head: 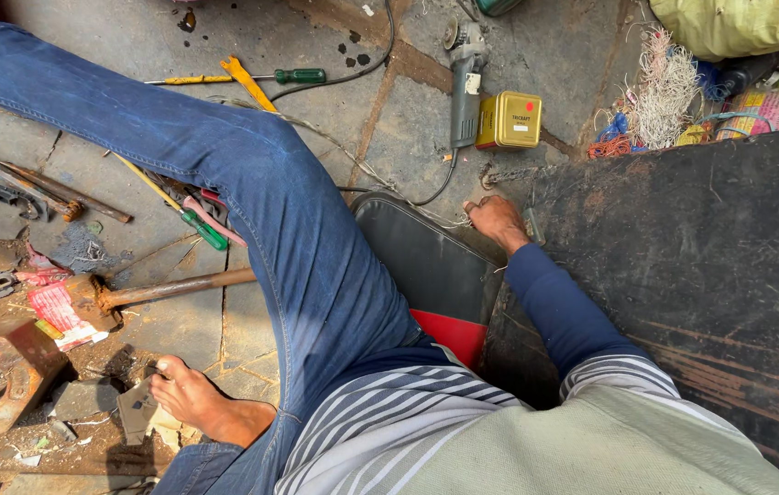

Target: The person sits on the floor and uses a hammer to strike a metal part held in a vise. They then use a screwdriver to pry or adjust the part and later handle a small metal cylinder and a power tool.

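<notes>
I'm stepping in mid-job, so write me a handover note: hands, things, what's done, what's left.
Right hand: at the near edge of the dark panel; grip unclear.
Left hand: out of view.
Angle grinder and yellow tin lie on the floor beyond the right hand, untouched. Hammer lies left of the leg.
Done: no visible change on the dark panel.
Left: cannot tell.
</notes>
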`<state>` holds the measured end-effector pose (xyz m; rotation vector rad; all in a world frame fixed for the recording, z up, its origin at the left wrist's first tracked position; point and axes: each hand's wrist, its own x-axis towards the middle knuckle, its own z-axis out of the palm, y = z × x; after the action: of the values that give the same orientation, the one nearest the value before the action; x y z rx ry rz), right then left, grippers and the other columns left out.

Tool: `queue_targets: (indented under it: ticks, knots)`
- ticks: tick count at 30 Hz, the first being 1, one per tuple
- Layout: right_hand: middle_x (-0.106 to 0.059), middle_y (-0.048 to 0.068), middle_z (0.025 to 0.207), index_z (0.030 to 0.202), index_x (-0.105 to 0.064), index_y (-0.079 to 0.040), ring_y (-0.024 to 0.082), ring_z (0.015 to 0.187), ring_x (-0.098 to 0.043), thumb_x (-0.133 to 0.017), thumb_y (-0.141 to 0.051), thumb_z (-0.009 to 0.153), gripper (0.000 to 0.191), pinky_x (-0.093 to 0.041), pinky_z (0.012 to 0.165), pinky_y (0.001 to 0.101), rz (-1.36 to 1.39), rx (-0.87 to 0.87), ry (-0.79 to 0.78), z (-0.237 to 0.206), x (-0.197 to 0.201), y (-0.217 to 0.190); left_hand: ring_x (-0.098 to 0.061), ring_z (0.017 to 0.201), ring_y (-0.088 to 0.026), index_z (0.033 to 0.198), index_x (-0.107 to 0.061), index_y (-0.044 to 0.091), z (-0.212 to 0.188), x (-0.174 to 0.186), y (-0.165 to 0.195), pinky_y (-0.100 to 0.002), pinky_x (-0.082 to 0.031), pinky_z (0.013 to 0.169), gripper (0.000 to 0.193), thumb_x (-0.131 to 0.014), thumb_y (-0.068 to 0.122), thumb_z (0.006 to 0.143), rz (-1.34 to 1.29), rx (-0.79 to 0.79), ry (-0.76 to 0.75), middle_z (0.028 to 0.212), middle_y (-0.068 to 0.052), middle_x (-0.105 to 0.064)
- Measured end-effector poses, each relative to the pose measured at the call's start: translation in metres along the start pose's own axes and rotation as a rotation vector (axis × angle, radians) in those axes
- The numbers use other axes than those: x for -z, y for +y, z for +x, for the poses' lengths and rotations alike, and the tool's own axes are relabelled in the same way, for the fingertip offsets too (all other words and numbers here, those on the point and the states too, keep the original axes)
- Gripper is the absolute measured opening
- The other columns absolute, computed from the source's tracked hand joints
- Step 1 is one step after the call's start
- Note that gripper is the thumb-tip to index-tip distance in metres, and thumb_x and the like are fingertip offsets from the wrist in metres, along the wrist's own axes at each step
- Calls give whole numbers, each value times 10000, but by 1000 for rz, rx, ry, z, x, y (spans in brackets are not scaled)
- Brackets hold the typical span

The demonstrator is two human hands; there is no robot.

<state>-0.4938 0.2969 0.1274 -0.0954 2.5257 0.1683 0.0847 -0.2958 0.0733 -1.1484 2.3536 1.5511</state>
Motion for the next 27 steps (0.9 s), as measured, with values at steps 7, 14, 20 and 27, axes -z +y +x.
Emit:
queue_targets:
  ticks: [7, 14, 20, 27]
  knots:
    - [-682, 241, 1244, 1315, -623, 13, 377, 1180, -654, -671, -669, 842, 832, -496, 1014, 461, -46, 182, -156, -22, 30, 7, -639, 1211, -354, 1522, -449, -105, -13, 1, 37, -467, -522, 1022, 584, -559, 282, 1099, -51, -44, 49, 1306, -287, -616]
    - [-694, 253, 1290, 1389, -640, -63, 406, 1212, -666, -663, -511, 898, 665, -495, 1074, 448, 2, 116, 36, -21, 7, 10, -663, 1169, -312, 1499, -522, -74, -33, 2, 84, -428, -533, 1029, 569, -661, 215, 1029, -139, 60, 122, 1284, -264, -663]
    - [-661, 222, 1334, 1401, -642, -157, 421, 1249, -625, -604, -440, 938, 544, -471, 1107, 460, -45, 3, 35, -33, 10, -3, -662, 1174, -289, 1476, -536, -72, -31, 0, 96, -417, -533, 1030, 528, -654, 174, 1024, -274, 59, 111, 1295, -240, -667]
    - [-669, 232, 1328, 1426, -618, -141, 435, 1240, -634, -544, -449, 991, 537, -485, 1086, 495, -65, -15, -22, -45, 20, -15, -640, 1217, -268, 1465, -526, -49, -29, -3, 120, -409, -520, 1037, 538, -656, 183, 996, -283, 118, 99, 1351, -213, -645]
